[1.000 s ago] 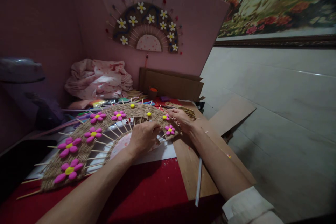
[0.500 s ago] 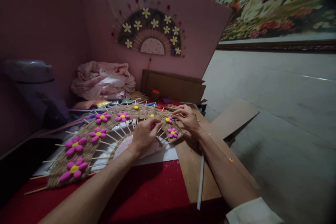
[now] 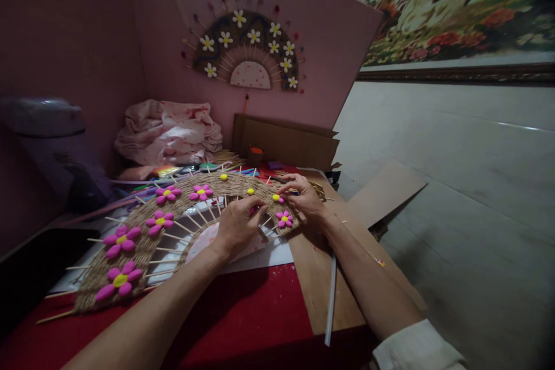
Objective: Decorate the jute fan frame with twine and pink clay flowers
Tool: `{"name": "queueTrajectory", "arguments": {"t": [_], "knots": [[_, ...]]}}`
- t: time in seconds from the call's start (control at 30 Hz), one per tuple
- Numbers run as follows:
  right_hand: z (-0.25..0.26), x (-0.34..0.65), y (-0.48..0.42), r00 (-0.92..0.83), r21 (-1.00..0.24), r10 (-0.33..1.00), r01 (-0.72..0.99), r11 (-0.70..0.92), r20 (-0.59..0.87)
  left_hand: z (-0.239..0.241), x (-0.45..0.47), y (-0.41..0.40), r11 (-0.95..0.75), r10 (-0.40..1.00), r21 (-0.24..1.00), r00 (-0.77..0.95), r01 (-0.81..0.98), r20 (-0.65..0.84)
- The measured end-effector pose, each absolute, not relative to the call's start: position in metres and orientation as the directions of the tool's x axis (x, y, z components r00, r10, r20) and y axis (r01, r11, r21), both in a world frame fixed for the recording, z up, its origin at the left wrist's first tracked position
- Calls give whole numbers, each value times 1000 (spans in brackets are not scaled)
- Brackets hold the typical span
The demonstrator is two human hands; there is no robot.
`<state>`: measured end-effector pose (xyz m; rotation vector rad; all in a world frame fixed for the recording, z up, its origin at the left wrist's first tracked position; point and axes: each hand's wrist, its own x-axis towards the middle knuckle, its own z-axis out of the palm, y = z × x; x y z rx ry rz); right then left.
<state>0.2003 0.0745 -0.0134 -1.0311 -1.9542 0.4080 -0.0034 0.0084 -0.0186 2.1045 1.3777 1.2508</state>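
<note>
A half-round fan of woven jute and wooden skewers (image 3: 143, 243) lies on the red table, dotted with pink flowers (image 3: 120, 278) with yellow centres. My left hand (image 3: 237, 224) rests on its inner rim, fingers pinched on a small pink piece near a yellow dot (image 3: 250, 191). My right hand (image 3: 303, 196) sits at the fan's right end, fingertips closed beside a partly built flower (image 3: 276, 198) and just above a finished pink flower (image 3: 285, 219); what it pinches is too small to name.
A finished fan with white flowers (image 3: 245, 46) hangs on the pink board. Pink cloth (image 3: 169, 133), a cardboard box (image 3: 284, 141), loose skewers and craft bits lie behind. A white stick (image 3: 330, 300) lies on a wooden board (image 3: 316, 277). A framed picture (image 3: 455, 11) hangs on the right.
My left hand lifted from lying flat on the rim into a pinch near the yellow dot. My right hand shifted slightly along the fan's right end.
</note>
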Motion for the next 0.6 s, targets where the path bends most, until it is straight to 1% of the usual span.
{"name": "queueTrajectory", "arguments": {"t": [0.23,0.33,0.4,0.5,0.6], "knots": [[-11,200,73,-282,-709,828,428,560,484,-20,-3,10,-486,855,656,158,578,494],[-9,199,70,-237,-739,848,418,529,473,-20,-3,9,-483,857,655,159,581,491],[-9,196,67,-184,-789,884,400,466,429,-20,-3,9,-479,859,654,159,585,487],[-11,190,64,-137,-880,941,331,339,311,-19,-3,8,-480,859,649,167,591,484],[-13,187,64,-108,-910,963,316,269,247,-19,-2,8,-493,852,637,178,593,493]]}}
